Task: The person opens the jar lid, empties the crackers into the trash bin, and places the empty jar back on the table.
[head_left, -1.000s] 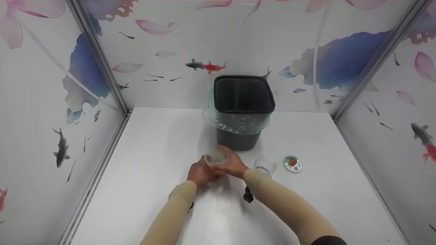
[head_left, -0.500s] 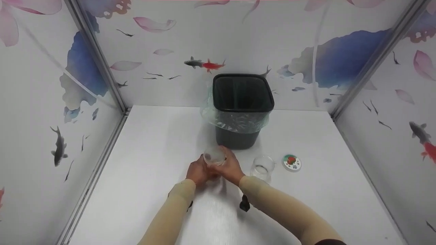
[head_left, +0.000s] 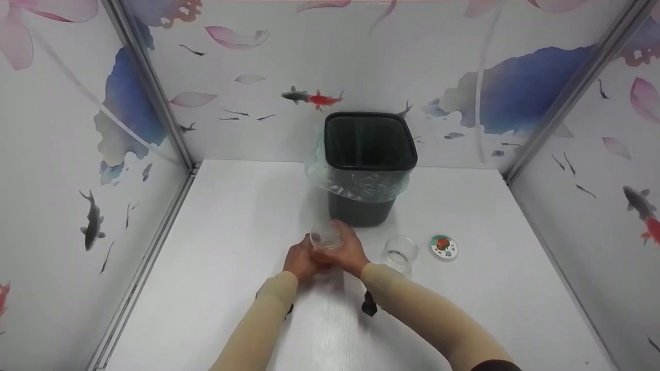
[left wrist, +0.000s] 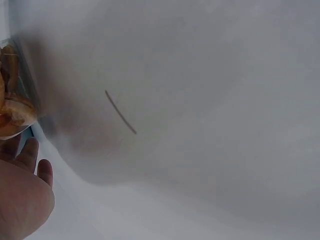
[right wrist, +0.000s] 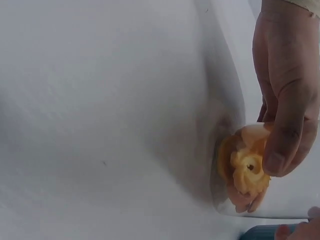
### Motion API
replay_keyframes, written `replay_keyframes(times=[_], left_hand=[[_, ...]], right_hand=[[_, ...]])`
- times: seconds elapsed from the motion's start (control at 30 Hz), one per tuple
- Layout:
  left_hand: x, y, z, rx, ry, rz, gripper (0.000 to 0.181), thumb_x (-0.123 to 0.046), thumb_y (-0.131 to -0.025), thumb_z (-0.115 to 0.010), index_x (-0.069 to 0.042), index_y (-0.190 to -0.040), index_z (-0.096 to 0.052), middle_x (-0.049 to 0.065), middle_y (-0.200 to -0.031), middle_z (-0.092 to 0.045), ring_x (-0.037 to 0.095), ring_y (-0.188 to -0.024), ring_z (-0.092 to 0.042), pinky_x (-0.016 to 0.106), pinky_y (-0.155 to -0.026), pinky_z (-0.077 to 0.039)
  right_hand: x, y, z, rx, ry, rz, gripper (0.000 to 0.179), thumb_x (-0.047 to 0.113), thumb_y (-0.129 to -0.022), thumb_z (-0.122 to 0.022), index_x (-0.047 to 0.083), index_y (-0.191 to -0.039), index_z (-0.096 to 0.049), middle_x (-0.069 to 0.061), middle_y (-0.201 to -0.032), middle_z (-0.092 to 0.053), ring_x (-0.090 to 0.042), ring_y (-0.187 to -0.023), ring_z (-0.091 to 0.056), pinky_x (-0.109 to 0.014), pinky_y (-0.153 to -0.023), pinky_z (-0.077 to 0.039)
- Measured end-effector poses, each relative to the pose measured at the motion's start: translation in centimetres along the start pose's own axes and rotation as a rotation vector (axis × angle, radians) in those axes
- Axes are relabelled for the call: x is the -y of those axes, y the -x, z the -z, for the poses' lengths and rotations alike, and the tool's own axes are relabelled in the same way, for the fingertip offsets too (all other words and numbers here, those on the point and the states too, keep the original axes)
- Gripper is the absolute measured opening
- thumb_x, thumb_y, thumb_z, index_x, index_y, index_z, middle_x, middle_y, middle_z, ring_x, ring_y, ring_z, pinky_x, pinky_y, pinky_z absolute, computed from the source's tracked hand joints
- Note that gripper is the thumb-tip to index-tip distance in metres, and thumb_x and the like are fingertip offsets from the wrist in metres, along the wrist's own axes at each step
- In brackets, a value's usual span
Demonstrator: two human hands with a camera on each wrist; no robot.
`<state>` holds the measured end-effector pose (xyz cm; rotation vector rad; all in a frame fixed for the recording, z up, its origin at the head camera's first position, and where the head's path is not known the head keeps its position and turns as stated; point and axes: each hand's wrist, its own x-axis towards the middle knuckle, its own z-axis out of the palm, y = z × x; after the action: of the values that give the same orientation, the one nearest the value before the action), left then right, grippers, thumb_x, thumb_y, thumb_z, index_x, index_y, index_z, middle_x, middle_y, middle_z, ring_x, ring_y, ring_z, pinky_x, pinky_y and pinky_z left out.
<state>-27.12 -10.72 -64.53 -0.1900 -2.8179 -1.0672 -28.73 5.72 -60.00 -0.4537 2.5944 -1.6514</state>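
In the head view both hands hold a clear jar (head_left: pixel 326 234) upright just in front of the black bin. My right hand (head_left: pixel 349 252) grips its right side; the thumb lies across the wall in the right wrist view. On the lower left, my left hand (head_left: pixel 300 260) curls round it, its fingers partly hidden behind the jar and the right hand. Yellow-orange pieces (right wrist: pixel 247 167), some ruffled like petals, lie at the jar's bottom, low over the white table. Through the left wrist camera the same pieces (left wrist: pixel 15 107) appear at the left edge, above the left fingers.
The black bin (head_left: pixel 361 208) with a clear greenish liner (head_left: pixel 366 186) stands behind the hands. To the right are a second clear vessel (head_left: pixel 399 252) and a round white lid (head_left: pixel 443 248) with a red picture. Printed walls enclose the white table (head_left: pixel 232 216) on three sides.
The right wrist has shifted slightly left, so more of the second clear vessel shows. The orange seen below the right hand a second ago is now covered. Both hands still hold the jar.
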Motion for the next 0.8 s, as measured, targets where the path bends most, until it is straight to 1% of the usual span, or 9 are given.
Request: replay_keyframes(times=[0.1, 0.2, 0.3, 0.37, 0.47, 0.53, 0.6, 0.7, 0.8], left_hand=[[-0.1, 0.0, 0.0, 0.021, 0.005, 0.016, 0.078, -0.05, -0.077, -0.08, -0.004, -0.134, -0.052, 0.014, -0.114, -0.068, 0.028, -0.103, -0.066, 0.041, -0.091, -0.052], [-0.3, 0.0, 0.1, 0.049, 0.028, 0.041, 0.088, -0.058, -0.074, -0.08, -0.005, -0.138, -0.049, 0.012, -0.12, -0.067, 0.026, -0.107, -0.064, 0.04, -0.094, -0.051], [-0.4, 0.1, 0.1, 0.076, 0.055, 0.067, 0.094, -0.06, -0.073, -0.08, -0.006, -0.141, -0.047, 0.011, -0.124, -0.065, 0.025, -0.11, -0.063, 0.039, -0.096, -0.05], [-0.5, 0.1, 0.1, 0.086, 0.058, 0.074, 0.093, -0.059, -0.072, -0.081, -0.005, -0.141, -0.047, 0.011, -0.125, -0.065, 0.025, -0.11, -0.063, 0.039, -0.096, -0.049], [-0.5, 0.0, 0.1, 0.093, 0.049, 0.067, 0.09, -0.056, -0.072, -0.083, -0.005, -0.138, -0.048, 0.01, -0.124, -0.065, 0.025, -0.108, -0.064, 0.04, -0.097, -0.05], [-0.5, -0.1, 0.1, 0.088, 0.041, 0.055, 0.089, -0.054, -0.073, -0.084, -0.004, -0.137, -0.048, 0.01, -0.124, -0.065, 0.025, -0.108, -0.064, 0.04, -0.097, -0.05], [-0.4, -0.2, 0.0, 0.083, 0.039, 0.043, 0.088, -0.052, -0.074, -0.084, -0.005, -0.139, -0.047, 0.01, -0.124, -0.065, 0.025, -0.109, -0.064, 0.04, -0.097, -0.05], [-0.2, -0.2, 0.1, 0.077, 0.048, 0.04, 0.089, -0.051, -0.074, -0.083, -0.005, -0.141, -0.046, 0.01, -0.125, -0.065, 0.025, -0.11, -0.063, 0.04, -0.097, -0.049], [-0.2, -0.1, 0.1, 0.075, 0.054, 0.056, 0.09, -0.053, -0.072, -0.083, -0.006, -0.141, -0.047, 0.009, -0.124, -0.065, 0.024, -0.109, -0.063, 0.04, -0.096, -0.05]], right_hand=[[-0.4, -0.5, 0.8, 0.072, -0.003, 0.014, 0.098, 0.045, -0.067, -0.091, 0.007, -0.145, -0.045, -0.011, -0.14, -0.052, -0.026, -0.126, -0.049, -0.043, -0.107, -0.038], [-0.6, -0.9, 1.5, 0.145, 0.023, 0.04, 0.094, 0.043, -0.07, -0.089, 0.008, -0.146, -0.045, -0.01, -0.141, -0.052, -0.025, -0.127, -0.049, -0.044, -0.107, -0.038], [-0.5, -1.2, 2.1, 0.196, 0.054, 0.053, 0.092, 0.042, -0.072, -0.088, 0.01, -0.147, -0.045, -0.008, -0.145, -0.049, -0.024, -0.13, -0.047, -0.044, -0.108, -0.037], [-0.3, -1.4, 2.4, 0.217, 0.037, 0.053, 0.093, 0.04, -0.073, -0.088, 0.009, -0.148, -0.044, -0.008, -0.148, -0.047, -0.024, -0.134, -0.044, -0.044, -0.109, -0.036], [0.2, -1.6, 2.6, 0.229, -0.015, 0.048, 0.093, 0.037, -0.073, -0.089, 0.011, -0.149, -0.043, -0.008, -0.151, -0.044, -0.025, -0.138, -0.04, -0.043, -0.111, -0.035], [0.4, -1.7, 2.8, 0.226, -0.035, 0.047, 0.092, 0.038, -0.073, -0.089, 0.014, -0.149, -0.043, -0.006, -0.151, -0.044, -0.024, -0.139, -0.038, -0.043, -0.111, -0.035], [0.5, -1.8, 2.9, 0.213, -0.033, 0.051, 0.09, 0.041, -0.072, -0.089, 0.015, -0.147, -0.045, -0.004, -0.149, -0.046, -0.022, -0.137, -0.04, -0.043, -0.11, -0.035], [0.3, -1.7, 3.2, 0.187, -0.005, 0.067, 0.087, 0.042, -0.073, -0.088, 0.015, -0.145, -0.048, -0.001, -0.144, -0.05, -0.019, -0.132, -0.045, -0.043, -0.109, -0.037], [-0.1, -1.6, 3.6, 0.158, -0.014, 0.097, 0.083, 0.037, -0.074, -0.088, 0.012, -0.143, -0.051, -0.004, -0.141, -0.053, -0.022, -0.129, -0.047, -0.048, -0.108, -0.036]])
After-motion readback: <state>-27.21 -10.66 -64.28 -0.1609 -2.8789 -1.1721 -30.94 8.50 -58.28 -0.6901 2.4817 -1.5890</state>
